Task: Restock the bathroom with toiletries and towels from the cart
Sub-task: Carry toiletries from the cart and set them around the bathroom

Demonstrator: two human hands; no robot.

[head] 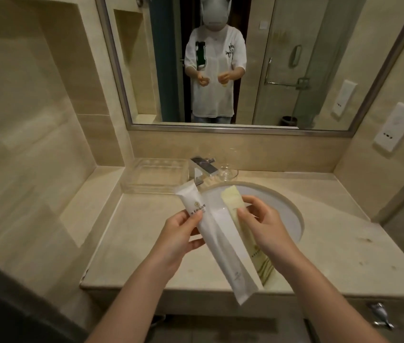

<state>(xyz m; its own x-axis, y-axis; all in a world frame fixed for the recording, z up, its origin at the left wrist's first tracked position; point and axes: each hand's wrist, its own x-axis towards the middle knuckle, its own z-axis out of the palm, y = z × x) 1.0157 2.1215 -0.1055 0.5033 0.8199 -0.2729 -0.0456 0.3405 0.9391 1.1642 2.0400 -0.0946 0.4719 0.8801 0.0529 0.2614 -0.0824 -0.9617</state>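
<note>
Restock looks barely begun: 2 toiletry packets not yet set down, no towels in view. Left hand (181,233) pinches white packet (220,246); right hand (262,224) grips pale green packet (231,201), both over basin (287,219). Clear tray (146,191) on surface (332,231) beyond left hand, the likely destination. Faucet (202,167) and glass dish (228,173) crowd its near side.

2 hands: left hand (178,233), right hand (262,224). 2 packets: 1 white packet (217,246) between the left fingers, 1 pale green packet (231,203) under the right fingers. beyond the fingertips: 1 clear tray (153,177), 1 tap (202,167), 1 glass dish (228,172). beneath them: 1 basin (282,211).
</note>
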